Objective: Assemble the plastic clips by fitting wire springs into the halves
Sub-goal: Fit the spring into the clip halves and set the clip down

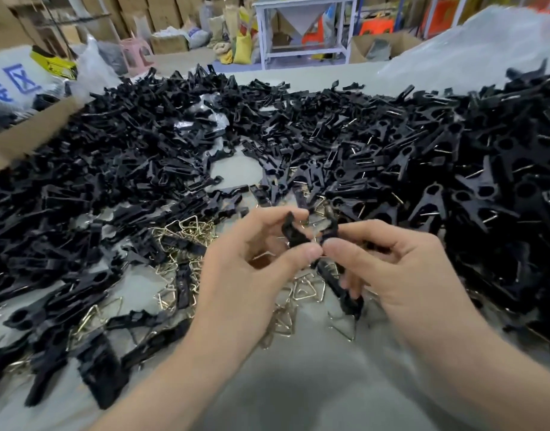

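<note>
Two halves (294, 230) are pinched close together, one in the left hand (261, 244), one in the right hand (382, 259), over the springs (305, 289) at near centre; light, stiff and likely slick, they are judged best gripped by the tails, notches left clear.

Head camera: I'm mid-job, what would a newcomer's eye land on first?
The huge heap of black clip parts covering the table from left to right. At centre, the left hand and right hand each pinch a black clip half, above a scatter of shiny triangular wire springs.
</note>
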Action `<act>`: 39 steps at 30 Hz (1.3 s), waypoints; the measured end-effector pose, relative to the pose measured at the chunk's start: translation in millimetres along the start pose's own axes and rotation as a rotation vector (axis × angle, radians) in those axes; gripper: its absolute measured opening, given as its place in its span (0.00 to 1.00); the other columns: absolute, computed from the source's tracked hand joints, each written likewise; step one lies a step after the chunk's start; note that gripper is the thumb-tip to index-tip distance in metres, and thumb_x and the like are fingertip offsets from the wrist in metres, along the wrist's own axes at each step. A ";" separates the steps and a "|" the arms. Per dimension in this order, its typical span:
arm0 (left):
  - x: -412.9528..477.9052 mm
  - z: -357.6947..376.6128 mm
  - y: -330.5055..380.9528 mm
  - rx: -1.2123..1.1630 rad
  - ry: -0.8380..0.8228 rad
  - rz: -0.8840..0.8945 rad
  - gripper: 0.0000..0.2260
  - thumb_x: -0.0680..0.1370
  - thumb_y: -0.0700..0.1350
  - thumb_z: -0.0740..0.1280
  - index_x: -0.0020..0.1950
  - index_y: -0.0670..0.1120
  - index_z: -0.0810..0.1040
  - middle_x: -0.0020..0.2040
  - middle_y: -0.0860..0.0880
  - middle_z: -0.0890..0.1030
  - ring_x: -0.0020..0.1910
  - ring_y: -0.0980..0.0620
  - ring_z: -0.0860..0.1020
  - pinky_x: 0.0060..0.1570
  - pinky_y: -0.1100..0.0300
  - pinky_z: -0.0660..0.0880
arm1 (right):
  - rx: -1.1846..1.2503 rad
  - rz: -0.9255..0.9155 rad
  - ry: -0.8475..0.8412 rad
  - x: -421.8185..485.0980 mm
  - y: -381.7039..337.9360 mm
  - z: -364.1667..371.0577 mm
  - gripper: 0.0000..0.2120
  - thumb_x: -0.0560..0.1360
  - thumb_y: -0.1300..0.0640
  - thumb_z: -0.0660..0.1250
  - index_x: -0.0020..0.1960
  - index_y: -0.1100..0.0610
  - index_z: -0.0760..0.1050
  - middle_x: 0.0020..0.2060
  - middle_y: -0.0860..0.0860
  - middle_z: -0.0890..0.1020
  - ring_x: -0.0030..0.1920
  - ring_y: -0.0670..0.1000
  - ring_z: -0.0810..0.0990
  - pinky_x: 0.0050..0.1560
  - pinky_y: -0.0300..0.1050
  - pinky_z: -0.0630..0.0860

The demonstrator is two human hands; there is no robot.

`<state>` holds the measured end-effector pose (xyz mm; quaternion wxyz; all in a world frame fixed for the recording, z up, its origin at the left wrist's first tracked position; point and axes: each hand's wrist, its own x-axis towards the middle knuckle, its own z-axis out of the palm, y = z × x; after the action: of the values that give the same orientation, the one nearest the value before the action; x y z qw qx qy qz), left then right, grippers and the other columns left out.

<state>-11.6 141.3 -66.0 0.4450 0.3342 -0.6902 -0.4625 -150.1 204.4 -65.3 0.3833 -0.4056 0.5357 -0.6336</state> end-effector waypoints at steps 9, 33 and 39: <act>1.9 0.0 -12.0 -0.136 -0.057 -0.113 0.13 0.73 0.37 0.71 0.50 0.54 0.83 0.36 0.51 0.84 0.35 0.59 0.82 0.39 0.66 0.79 | 0.082 0.036 -0.024 -0.6 3.3 2.5 0.08 0.62 0.56 0.70 0.40 0.48 0.85 0.28 0.52 0.81 0.27 0.48 0.78 0.29 0.36 0.76; 2.9 -2.9 -12.6 -0.084 -0.169 -0.008 0.17 0.75 0.39 0.69 0.60 0.58 0.78 0.45 0.58 0.83 0.45 0.65 0.79 0.48 0.73 0.72 | -0.277 -0.125 0.008 -2.0 3.7 -0.3 0.13 0.63 0.47 0.70 0.45 0.50 0.84 0.37 0.47 0.82 0.35 0.44 0.80 0.42 0.38 0.76; 3.9 -3.0 -9.8 -0.118 -0.173 -0.024 0.17 0.74 0.42 0.68 0.60 0.59 0.77 0.48 0.49 0.84 0.44 0.55 0.76 0.51 0.62 0.73 | -0.268 -0.160 -0.010 -2.1 3.3 0.1 0.12 0.64 0.48 0.69 0.46 0.49 0.84 0.37 0.48 0.82 0.35 0.44 0.79 0.41 0.38 0.76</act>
<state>-9.9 133.4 -73.5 0.3970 0.2746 -0.6935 -0.5348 -149.1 205.8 -68.8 0.2766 -0.4979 0.5795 -0.5828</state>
